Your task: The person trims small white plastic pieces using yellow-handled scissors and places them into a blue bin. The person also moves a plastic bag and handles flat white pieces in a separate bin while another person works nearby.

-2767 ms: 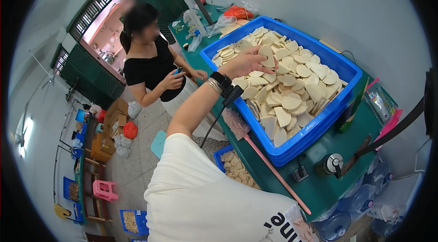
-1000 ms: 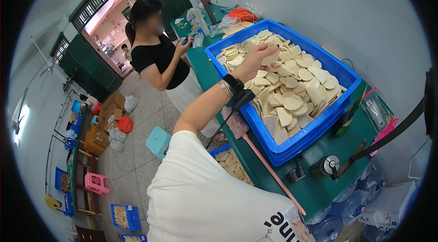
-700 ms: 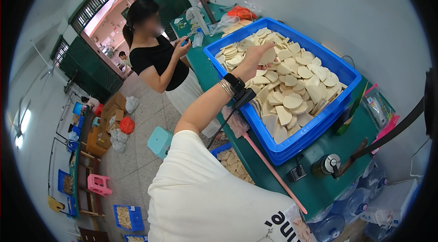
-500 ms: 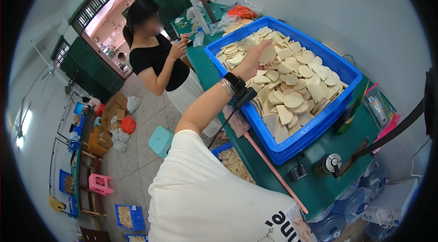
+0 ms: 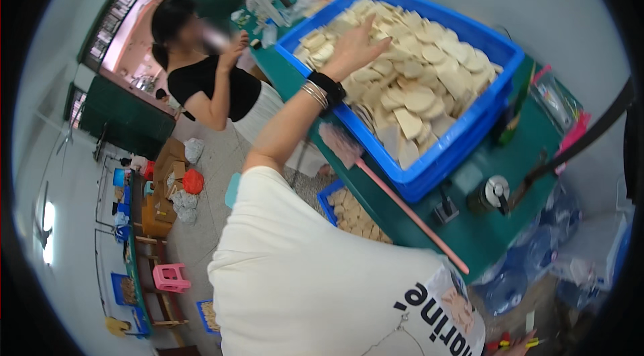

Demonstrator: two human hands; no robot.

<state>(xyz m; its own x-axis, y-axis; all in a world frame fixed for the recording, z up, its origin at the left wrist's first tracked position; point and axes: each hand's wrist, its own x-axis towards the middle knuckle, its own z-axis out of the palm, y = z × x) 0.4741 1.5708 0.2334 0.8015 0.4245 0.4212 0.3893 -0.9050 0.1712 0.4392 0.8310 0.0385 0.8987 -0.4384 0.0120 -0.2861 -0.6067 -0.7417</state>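
Note:
My left hand [image 5: 355,51] reaches over a blue plastic crate [image 5: 429,178], fingers apart and no slice visibly held. Beneath it lies a heap of cream-coloured flat slices [image 5: 419,97], some half-round and some nearly round. The hand is close above the heap; whether a fingertip touches it, I cannot tell. A black band and thin bangles circle that wrist. At the bottom right edge, my right hand [image 5: 513,349] is mostly cut off, with a small red and yellow thing [image 5: 533,342] at its fingers that I cannot make out.
A pink-handled duster [image 5: 409,212] lies along the green table [image 5: 376,205]. A lidded bottle [image 5: 490,193] stands near the crate. Another person [image 5: 208,74] in black stands left of the table. Below are a second blue crate [image 5: 329,198] and large water bottles [image 5: 503,289].
The slice that my left hand held is no longer in it, and the fingers have spread. My view has shifted, and my right hand now shows at the bottom edge.

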